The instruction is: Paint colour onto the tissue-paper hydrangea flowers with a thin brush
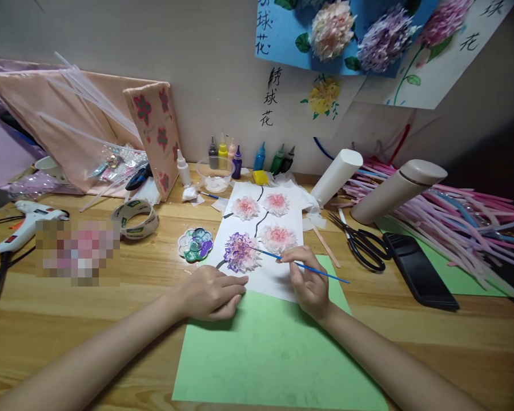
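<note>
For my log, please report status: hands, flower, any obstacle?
Right hand holds blue brush, tip at purple flower. Left hand flat on white paper. Palette beside flower, apart.

A wooden table carries a green sheet at its near edge. A white sheet overlaps the green sheet's far edge. Left of the green sheet and further back lie a paint palette, a tape roll and a glue gun. Right of it lie black scissors and a flat black slab, perhaps a phone. Well beyond it, by the wall, stand paint bottles.
</note>
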### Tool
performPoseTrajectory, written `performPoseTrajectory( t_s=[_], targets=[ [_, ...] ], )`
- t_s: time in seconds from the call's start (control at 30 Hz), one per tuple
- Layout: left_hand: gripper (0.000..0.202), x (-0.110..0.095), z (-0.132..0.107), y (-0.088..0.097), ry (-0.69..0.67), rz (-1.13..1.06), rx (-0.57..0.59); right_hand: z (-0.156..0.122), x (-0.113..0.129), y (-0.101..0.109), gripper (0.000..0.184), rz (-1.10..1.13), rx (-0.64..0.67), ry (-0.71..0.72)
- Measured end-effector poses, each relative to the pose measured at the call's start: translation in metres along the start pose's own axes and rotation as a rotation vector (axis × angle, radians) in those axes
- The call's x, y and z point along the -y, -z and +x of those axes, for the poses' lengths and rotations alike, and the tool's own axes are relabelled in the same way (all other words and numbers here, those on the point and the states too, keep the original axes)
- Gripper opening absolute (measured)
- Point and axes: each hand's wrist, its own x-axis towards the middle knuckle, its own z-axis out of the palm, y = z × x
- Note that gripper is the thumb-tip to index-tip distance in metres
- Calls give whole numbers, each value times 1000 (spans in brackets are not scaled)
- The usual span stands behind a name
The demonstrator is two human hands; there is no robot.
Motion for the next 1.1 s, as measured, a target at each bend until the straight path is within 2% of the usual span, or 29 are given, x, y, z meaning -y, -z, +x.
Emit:
performPoseTrajectory(
  t_s=[0.13,0.43,1.1],
  targets=[
    [26,0,0,0,-1,1,16,-1,-2,0,17,-28,0,-66],
    [26,0,-1,-1,-1,9,-3,1,0,-1,16,-39,62,-65],
    [26,-1,-1,-1,3,16,6,1,0,-1,16,-41,99,-56]
  ],
)
